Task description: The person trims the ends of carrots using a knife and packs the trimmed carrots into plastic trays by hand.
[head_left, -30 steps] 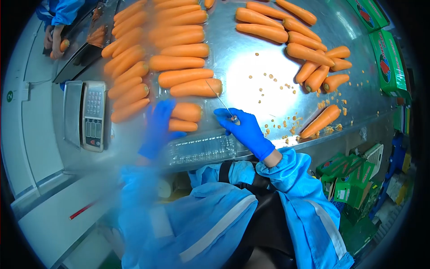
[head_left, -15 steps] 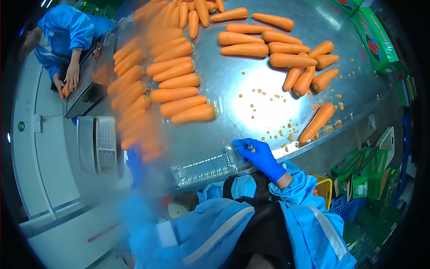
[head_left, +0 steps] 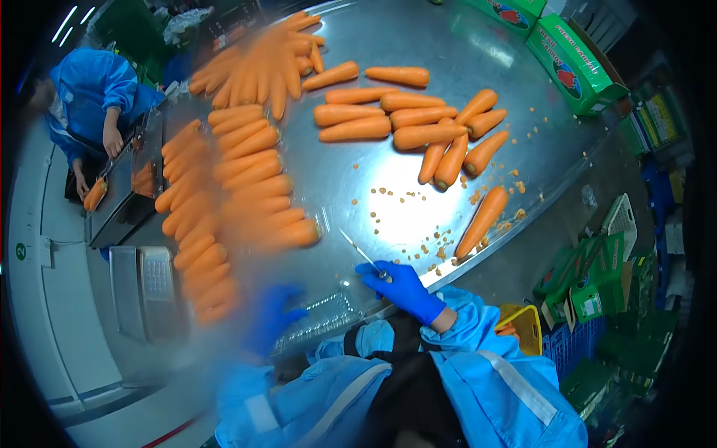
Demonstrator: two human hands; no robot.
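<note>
My right hand, in a blue glove, is closed around the handle of a thin-bladed knife, its blade pointing up and left over the metal table. My left hand, also gloved in blue, is blurred beside a clear plastic tray; its fingers look spread and no carrot shows in them. Above it are two columns of carrots, a left one and a right one. One carrot lies alone near the table edge, right of my right hand, among small cut bits.
Loose carrots and a fanned pile lie farther back. A scale stands at the left. A co-worker at the upper left handles a carrot. Green cartons line the back right; a yellow basket is below the edge.
The view has shifted. Two carrots near my left hand a second ago are no longer beside the tray, and that hand has moved back to the tray's left end. The knife blade shows clearly again.
</note>
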